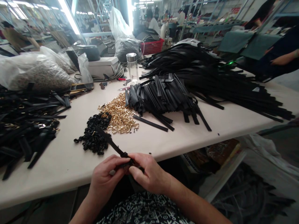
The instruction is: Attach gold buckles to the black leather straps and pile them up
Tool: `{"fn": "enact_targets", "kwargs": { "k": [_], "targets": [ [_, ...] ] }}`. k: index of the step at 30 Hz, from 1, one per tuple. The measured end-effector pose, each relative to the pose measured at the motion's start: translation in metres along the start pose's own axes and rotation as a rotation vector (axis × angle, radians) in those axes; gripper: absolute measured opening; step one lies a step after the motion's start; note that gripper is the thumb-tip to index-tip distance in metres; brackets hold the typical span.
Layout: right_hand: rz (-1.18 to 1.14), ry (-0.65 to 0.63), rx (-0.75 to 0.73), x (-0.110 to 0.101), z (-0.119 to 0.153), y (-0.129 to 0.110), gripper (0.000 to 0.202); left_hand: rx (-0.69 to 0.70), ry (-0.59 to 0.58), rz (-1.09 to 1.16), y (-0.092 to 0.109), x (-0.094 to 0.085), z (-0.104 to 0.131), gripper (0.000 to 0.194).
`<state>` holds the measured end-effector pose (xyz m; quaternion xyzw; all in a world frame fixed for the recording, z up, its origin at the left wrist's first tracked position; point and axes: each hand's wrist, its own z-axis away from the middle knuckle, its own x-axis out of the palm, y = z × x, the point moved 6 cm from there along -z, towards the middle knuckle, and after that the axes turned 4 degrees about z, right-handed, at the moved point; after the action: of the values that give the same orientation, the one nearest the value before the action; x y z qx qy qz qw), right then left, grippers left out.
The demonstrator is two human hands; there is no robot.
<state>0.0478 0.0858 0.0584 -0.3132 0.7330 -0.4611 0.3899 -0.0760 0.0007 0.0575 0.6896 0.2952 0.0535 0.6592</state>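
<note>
Between my two hands, just over the table's near edge, is a black strap [114, 147] with a small black loop [124, 154] around it. My left hand [108, 172] pinches the strap from the left, thumb and fingers pressed together. From the right, my right hand [148, 174] closes on the strap's near end; the fingers partly hide what is there. Beyond the hands lies a heap of small black loops [94, 137]. Touching it is a pile of gold metal buckles [122, 115]. A bundle of short black straps [161, 96] lies behind and to the right.
Long black straps [210, 71] cover the table's [193, 140] far right. Strap pieces with gold fittings [30, 124] are heaped at left, before a filled plastic bag [39, 71]. A glass bottle [133, 70] stands behind the buckles. Another person's arm [283, 59] is at right.
</note>
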Motion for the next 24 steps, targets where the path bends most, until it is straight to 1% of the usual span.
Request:
{"fn": "enact_targets", "kwargs": {
  "k": [2,5,7,8,9,10,11,13,15,18,21,24],
  "targets": [
    [-0.056,0.042,0.047,-0.001,0.000,0.005,0.017,-0.030,-0.013,0.050,-0.004,0.002,0.000,0.013],
    [-0.202,0.064,0.160,-0.001,0.001,0.014,0.020,-0.193,-0.005,0.237,-0.021,0.003,0.004,0.008],
    [-0.299,0.042,0.236,0.001,0.002,0.018,0.022,-0.324,0.020,0.358,-0.033,0.001,0.007,0.018],
    [-0.341,0.024,0.267,0.003,0.003,0.018,0.023,-0.374,0.014,0.395,-0.036,0.001,0.007,0.027],
    [-0.373,0.003,0.290,0.005,0.004,0.018,0.023,-0.408,-0.017,0.419,-0.037,0.001,0.007,0.036],
    [-0.397,-0.015,0.310,0.006,0.005,0.018,0.023,-0.428,-0.078,0.437,-0.036,0.003,0.006,0.044],
    [-0.416,-0.029,0.331,0.008,0.005,0.017,0.023,-0.436,-0.149,0.451,-0.033,0.005,0.005,0.046],
    [-0.441,-0.049,0.375,0.010,0.007,0.017,0.023,-0.416,-0.272,0.469,-0.025,0.009,0.002,0.039],
    [-0.451,-0.062,0.418,0.011,0.008,0.018,0.023,-0.388,-0.318,0.466,-0.020,0.010,0.000,0.030],
    [-0.467,-0.081,0.445,0.011,0.009,0.021,0.022,-0.399,-0.303,0.509,-0.027,0.012,0.004,0.029],
    [-0.488,-0.092,0.458,0.012,0.008,0.025,0.022,-0.448,-0.233,0.702,-0.043,0.018,0.013,0.034],
    [-0.434,-0.081,0.460,0.013,0.007,0.029,0.022,-0.486,-0.156,0.912,-0.052,0.026,0.020,0.039]
  ]
}}
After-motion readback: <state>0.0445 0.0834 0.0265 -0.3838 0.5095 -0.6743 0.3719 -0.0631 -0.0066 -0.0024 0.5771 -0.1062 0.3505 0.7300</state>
